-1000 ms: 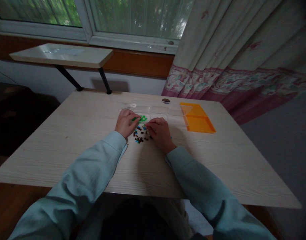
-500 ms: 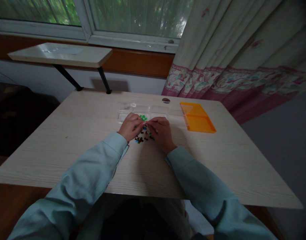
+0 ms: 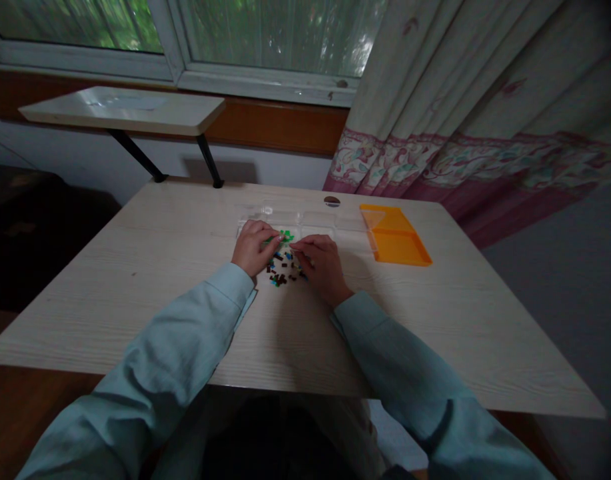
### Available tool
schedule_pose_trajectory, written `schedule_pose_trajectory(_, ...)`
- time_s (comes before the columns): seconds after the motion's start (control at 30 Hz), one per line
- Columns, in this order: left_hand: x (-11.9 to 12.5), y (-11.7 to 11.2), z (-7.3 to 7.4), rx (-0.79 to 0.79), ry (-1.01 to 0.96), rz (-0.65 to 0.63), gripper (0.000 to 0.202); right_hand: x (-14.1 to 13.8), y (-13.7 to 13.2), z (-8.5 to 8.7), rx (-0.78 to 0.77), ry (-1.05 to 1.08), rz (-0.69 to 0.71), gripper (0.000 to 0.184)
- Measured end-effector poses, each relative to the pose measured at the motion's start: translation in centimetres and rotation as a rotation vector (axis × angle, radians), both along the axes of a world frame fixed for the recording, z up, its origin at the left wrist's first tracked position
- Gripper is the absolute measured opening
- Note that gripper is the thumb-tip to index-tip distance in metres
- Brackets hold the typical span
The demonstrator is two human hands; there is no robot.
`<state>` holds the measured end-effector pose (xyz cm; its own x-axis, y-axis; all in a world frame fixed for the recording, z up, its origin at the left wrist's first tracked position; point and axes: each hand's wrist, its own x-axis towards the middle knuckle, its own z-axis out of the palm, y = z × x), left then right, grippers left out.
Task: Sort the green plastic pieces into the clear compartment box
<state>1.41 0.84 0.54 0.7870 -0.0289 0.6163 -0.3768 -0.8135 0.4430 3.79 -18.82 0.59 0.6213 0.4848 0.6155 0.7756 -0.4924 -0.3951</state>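
A small heap of tiny coloured pieces (image 3: 284, 270), dark, blue and teal, lies on the pale wooden table (image 3: 160, 267). My left hand (image 3: 252, 247) rests left of the heap, fingers pinched round a small green piece. My right hand (image 3: 321, 261) sits right of the heap, fingers curled and pinched together at its top edge; what they hold is too small to make out. Behind the hands lies a clear compartment tray (image 3: 315, 221) with several green pieces (image 3: 286, 235) in one cell.
An orange plastic lid (image 3: 395, 235) lies at the table's right back. A round hole (image 3: 331, 201) sits in the tabletop behind the tray. A narrow white shelf (image 3: 120, 110) on black legs stands under the window. A patterned curtain (image 3: 460, 120) hangs at right.
Half a second ago both hands' fingertips met over the heap. Now my left hand has drawn back left toward the tray's green cell; my right hand stays nearly put.
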Motion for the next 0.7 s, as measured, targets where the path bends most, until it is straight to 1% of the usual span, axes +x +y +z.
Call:
schedule_pose_trajectory(0.1, 0.4, 0.6, -0.3, -0.02, -0.027, 0.101, 0.024, 0.0, 0.0, 0.0, -0.037, -0.002, 0.055, 0.016)
schedule_pose_trajectory(0.2, 0.7, 1.2, -0.6, -0.031, -0.023, 0.183, 0.023, -0.4, -0.1, 0.0, -0.128, -0.003, 0.178, 0.014)
schedule_pose_trajectory(0.3, 0.9, 1.5, -0.8, -0.031, -0.007, 0.226, 0.023, -0.9, 0.0, 0.0, -0.223, 0.001, 0.317, 0.013)
schedule_pose_trajectory(0.37, 0.9, 1.5, -0.9, -0.032, -0.001, 0.238, 0.023, -1.2, 0.0, 0.1, -0.252, -0.002, 0.356, 0.014)
schedule_pose_trajectory(0.53, 0.9, 1.4, -0.9, -0.038, 0.016, 0.231, 0.024, -1.3, 0.1, 0.3, -0.28, 0.012, 0.32, 0.014)
schedule_pose_trajectory(0.7, 0.9, 1.4, -1.0, -0.039, 0.011, 0.23, 0.025, -0.7, -0.1, 0.0, -0.279, 0.022, 0.201, 0.015)
